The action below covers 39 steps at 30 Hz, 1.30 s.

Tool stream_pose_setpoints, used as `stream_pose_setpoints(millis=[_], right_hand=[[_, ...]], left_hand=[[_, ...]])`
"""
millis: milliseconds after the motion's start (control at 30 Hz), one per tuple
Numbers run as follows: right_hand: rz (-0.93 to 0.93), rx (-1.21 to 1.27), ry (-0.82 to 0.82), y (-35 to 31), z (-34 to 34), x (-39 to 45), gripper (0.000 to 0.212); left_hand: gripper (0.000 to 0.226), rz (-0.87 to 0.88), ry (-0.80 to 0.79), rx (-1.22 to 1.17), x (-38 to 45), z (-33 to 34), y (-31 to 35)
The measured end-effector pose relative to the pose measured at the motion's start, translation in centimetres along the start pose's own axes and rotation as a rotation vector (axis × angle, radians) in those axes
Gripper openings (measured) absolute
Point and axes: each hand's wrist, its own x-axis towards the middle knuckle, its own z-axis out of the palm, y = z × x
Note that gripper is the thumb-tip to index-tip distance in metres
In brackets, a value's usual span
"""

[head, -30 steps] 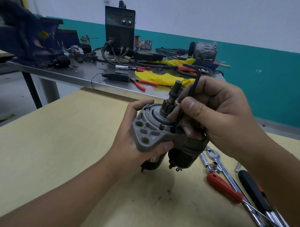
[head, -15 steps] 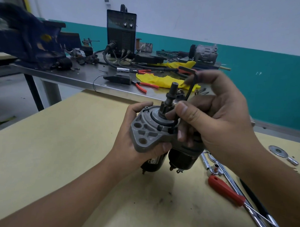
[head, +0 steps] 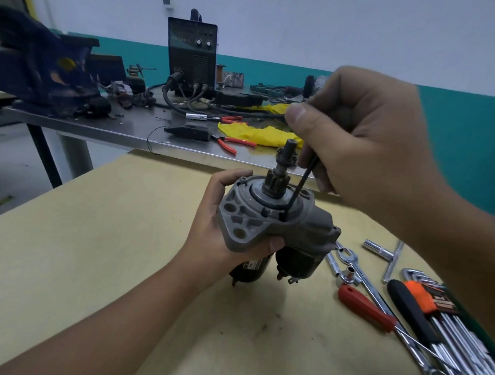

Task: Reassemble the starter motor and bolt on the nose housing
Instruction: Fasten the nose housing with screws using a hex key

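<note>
Yellow board covers the near bench (head: 70, 251), with a steel bench (head: 125, 129) behind it under a white and teal wall. Against a second ago, the right hand (head: 365, 141) has lifted and rolled over: its fingers now sit higher, closed round the bent top of the black hex key (head: 299, 189), and more of the key's long leg shows, slanting down to a bolt (head: 281, 216) in the grey nose housing (head: 256, 215). The tip looks seated in the bolt head, so I judge this a fresh grip between turns of tightening, with the housing already on the starter motor (head: 281, 239).

The left hand (head: 228, 228) grips the housing flange from the left, thumb under the near edge, holding the motor upright above the bench, gear shaft (head: 282, 166) pointing up.

Room is tight for the key's swing: the shaft stands just beside its leg. To the right lie sockets, a red-handled screwdriver (head: 365, 309) and a hex key set (head: 438, 309); the left of the board is open.
</note>
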Motion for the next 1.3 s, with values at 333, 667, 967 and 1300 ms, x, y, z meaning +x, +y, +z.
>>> stream_pose_setpoints(millis=[333,667,967,1300], right_hand=[[0.404,0.048,-0.094,-1.3,-0.7,1.3,0.007],[0.537,0.452,-0.457,-1.4,-2.9,2.8,0.035],[0.211,-0.319,0.152,-1.0,0.9,1.0,0.043],[0.17,0.326,-0.257,-0.6,0.7,1.4,0.014]], left_hand=[[0.08,-0.028,0.12,-0.034,-0.6,0.6,0.4],[0.078,-0.025,0.144,-0.067,-0.6,-0.7,-0.4],[0.077,0.009,0.183,-0.024,-0.5,-0.6,-0.8],[0.084,0.006,0.145,-0.028,-0.5,-0.7,-0.7]])
